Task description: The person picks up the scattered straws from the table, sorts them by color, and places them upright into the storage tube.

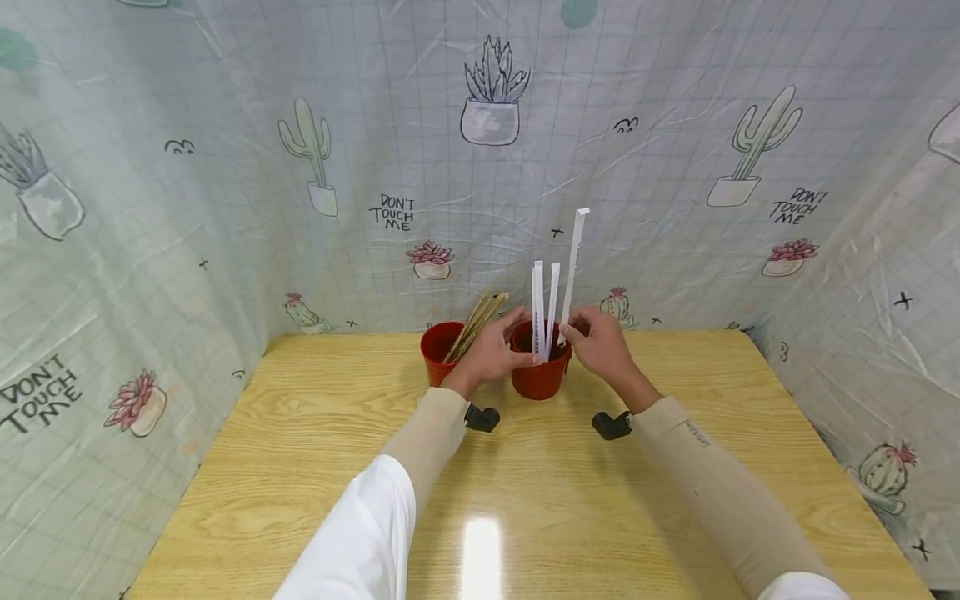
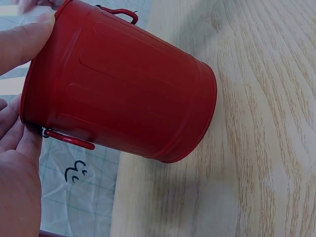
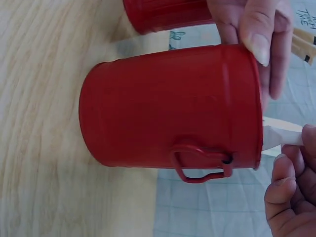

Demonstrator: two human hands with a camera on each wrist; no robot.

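On the table stands a red bucket (image 1: 538,385) with small side handles (image 3: 200,155). My left hand (image 1: 487,354) grips its rim, thumb (image 3: 259,44) on the near side and fingers spread around the side. My right hand (image 1: 603,346) pinches a long, thin white paper-wrapped stick (image 1: 574,258) near its low end. That stick stands almost upright, tilted right, with its lower end at the bucket's mouth. Inside the bucket lean a few similar white sticks (image 1: 537,292); their lower ends are hidden.
Left of it, partly behind my left hand, is a second red bucket (image 1: 435,367) with several tan slim sticks (image 1: 480,321) leaning right. Both stand near the back edge of the wooden table (image 1: 322,433). A curtain (image 1: 375,125) printed with cacti hangs behind.
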